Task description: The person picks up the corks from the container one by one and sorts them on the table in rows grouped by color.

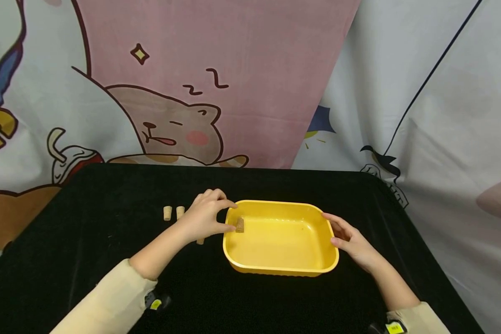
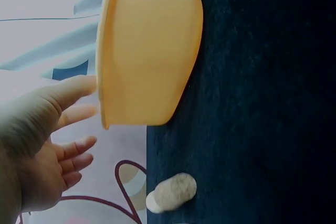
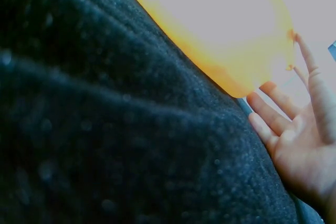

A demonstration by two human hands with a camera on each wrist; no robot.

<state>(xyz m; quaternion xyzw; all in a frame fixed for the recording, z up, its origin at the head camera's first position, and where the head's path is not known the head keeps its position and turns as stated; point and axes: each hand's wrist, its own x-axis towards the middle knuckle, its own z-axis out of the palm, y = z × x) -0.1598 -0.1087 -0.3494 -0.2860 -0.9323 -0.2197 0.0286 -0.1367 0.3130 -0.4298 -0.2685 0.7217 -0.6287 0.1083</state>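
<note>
A yellow plastic basin [image 1: 279, 269] stands on the black cloth. My left hand [image 1: 204, 215] is at its left rim, with thumb and index finger reaching over the edge. Just beyond the thumb tip, a small brown cork [image 1: 240, 225] shows inside the basin. In the left wrist view the left hand [image 2: 39, 140] has its fingers loosely spread beside the basin wall [image 2: 147, 51]. On the other side, my right hand [image 1: 352, 243] touches the right rim with extended fingertips. The right wrist view has its lower fingers [image 3: 273, 111] close to the basin's outer wall.
Light cork stoppers [image 1: 167, 213] lie on the cloth left of the basin; one more cork [image 1: 200, 241] is partly hidden below the left wrist. Corks [image 2: 178, 190] also show in the left wrist view. Behind the black-covered table [image 1: 108, 199] hangs a cartoon-printed curtain [image 1: 267, 93].
</note>
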